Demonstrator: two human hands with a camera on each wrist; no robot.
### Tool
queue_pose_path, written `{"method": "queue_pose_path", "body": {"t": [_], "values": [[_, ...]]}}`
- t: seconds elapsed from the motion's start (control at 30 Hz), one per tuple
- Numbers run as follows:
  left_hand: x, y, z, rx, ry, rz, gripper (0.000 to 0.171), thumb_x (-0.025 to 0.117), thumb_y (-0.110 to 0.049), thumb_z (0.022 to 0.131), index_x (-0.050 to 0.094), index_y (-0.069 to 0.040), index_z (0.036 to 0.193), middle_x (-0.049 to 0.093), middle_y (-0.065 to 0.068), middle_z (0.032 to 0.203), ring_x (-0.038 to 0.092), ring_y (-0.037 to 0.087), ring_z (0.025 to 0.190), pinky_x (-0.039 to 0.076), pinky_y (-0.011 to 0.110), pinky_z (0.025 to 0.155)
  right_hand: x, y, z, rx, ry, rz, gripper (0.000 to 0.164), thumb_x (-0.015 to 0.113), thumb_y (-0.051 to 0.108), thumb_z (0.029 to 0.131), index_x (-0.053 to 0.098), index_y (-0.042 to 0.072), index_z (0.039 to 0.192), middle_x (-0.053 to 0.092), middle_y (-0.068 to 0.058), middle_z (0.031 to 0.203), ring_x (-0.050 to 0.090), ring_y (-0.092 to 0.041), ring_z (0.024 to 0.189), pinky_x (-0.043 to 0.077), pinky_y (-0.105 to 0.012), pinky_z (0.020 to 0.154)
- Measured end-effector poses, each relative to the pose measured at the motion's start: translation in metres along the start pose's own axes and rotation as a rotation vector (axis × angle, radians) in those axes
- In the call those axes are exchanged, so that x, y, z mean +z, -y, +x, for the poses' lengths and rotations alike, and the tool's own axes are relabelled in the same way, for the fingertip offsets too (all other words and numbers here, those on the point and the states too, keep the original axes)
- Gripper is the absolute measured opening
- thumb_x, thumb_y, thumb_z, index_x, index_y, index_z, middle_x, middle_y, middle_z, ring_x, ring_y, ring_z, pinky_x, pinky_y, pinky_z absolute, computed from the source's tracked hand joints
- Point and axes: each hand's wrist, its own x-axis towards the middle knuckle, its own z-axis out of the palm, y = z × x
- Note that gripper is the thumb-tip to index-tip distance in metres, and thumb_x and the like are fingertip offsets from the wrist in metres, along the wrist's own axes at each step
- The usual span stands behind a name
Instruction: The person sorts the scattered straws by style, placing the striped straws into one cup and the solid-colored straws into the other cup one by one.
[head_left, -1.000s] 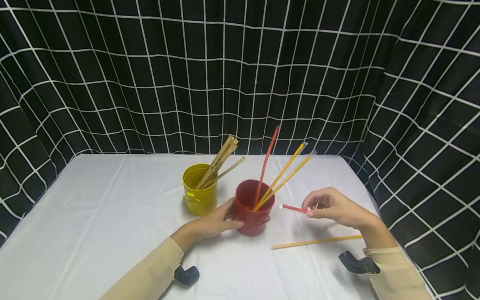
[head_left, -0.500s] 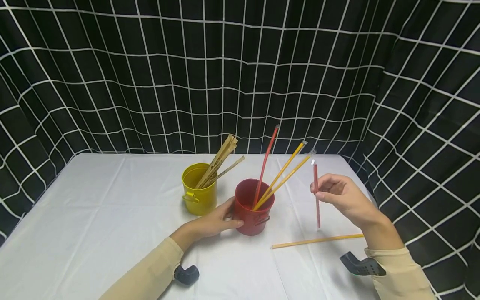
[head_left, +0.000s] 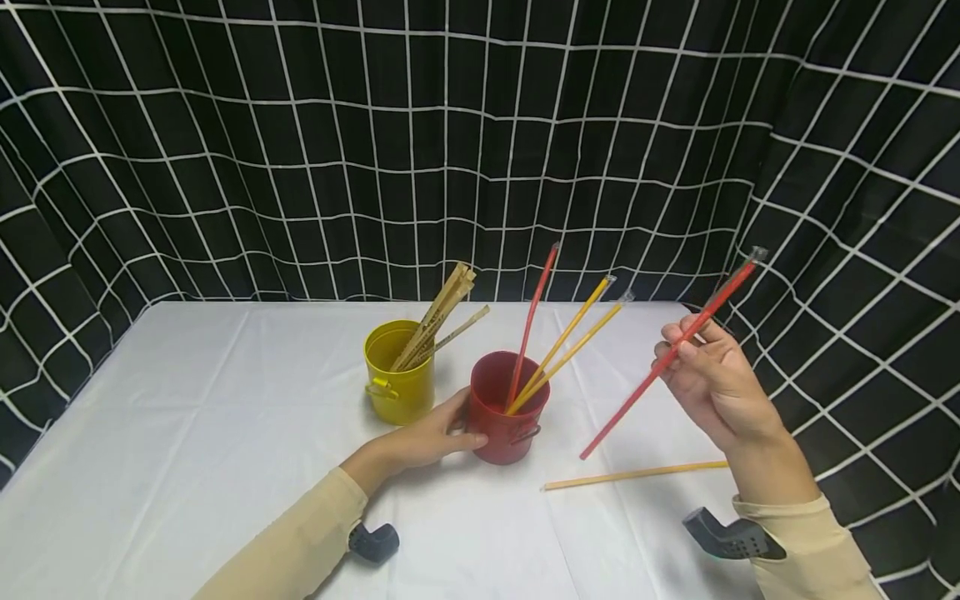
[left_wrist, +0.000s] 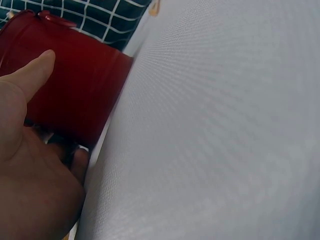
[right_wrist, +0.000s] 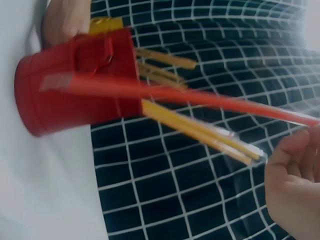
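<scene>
My left hand [head_left: 420, 440] grips the side of a small red metal bucket [head_left: 501, 442], thumb in front and fingers partly hidden behind it. One red straw [head_left: 527, 333] and two yellow straws [head_left: 577, 321] in clear wrappers lean inside the bucket. Right of it, my right hand [head_left: 716, 387] pinches another wrapped red straw [head_left: 630, 402] between thumb and fingers. That straw is in the air, tilted, its lower end pointing down toward the bucket side. In the right wrist view the held straw [right_wrist: 200, 97] passes in front of the bucket, slightly blurred.
A yellow metal bucket [head_left: 401, 396] with several paper-wrapped sticks [head_left: 438, 321] stands left of the red one. A loose yellow straw [head_left: 630, 474] lies on the white tablecloth [head_left: 187, 433], near my right wrist. A black gridded curtain [head_left: 375, 150] hangs behind and to the right.
My right hand has risen and turned the red straw from nearly level, through upright, to a slant with its top toward the upper right. The left hand and red bucket stay put.
</scene>
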Motion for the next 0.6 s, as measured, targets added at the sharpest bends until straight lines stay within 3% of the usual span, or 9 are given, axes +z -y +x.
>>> {"method": "queue_pose_path", "body": {"t": [0.13,0.23,0.4,0.6], "values": [[0.001,0.001,-0.001,-0.015,-0.003,0.003,0.088,0.068,-0.036,0.096,0.012,-0.028,0.164,0.018,-0.003,0.171,0.026,0.028,0.156,0.024,0.052,0.128,0.003,0.001,-0.001,-0.043,0.027,0.164,0.038,0.034,-0.014,0.102,0.064,-0.003,0.120,0.069,-0.011,0.105,0.068,-0.022,0.094,0.056,-0.027,0.085],[0.003,0.000,-0.003,-0.022,-0.002,0.006,0.088,0.068,-0.036,0.096,0.012,-0.027,0.164,0.018,-0.003,0.171,0.027,0.028,0.156,0.024,0.051,0.129,0.005,0.001,-0.002,-0.063,0.011,0.192,0.038,0.033,-0.013,0.103,0.064,-0.003,0.122,0.069,-0.012,0.106,0.070,-0.023,0.093,0.057,-0.026,0.083],[0.003,-0.002,-0.005,-0.004,-0.013,0.017,0.087,0.067,-0.034,0.097,0.012,-0.025,0.164,0.019,0.000,0.171,0.028,0.030,0.156,0.024,0.053,0.128,0.009,0.002,-0.001,-0.089,-0.073,0.145,0.035,0.036,-0.010,0.103,0.068,-0.001,0.114,0.070,-0.010,0.101,0.072,-0.019,0.088,0.060,-0.024,0.081],[0.000,-0.003,-0.003,-0.009,-0.001,0.023,0.088,0.067,-0.035,0.097,0.010,-0.027,0.164,0.017,-0.002,0.171,0.027,0.028,0.156,0.024,0.051,0.129,0.013,-0.003,0.002,-0.146,-0.243,0.037,0.032,0.043,-0.014,0.100,0.071,-0.001,0.108,0.074,-0.009,0.097,0.073,-0.018,0.083,0.062,-0.024,0.077]]}}
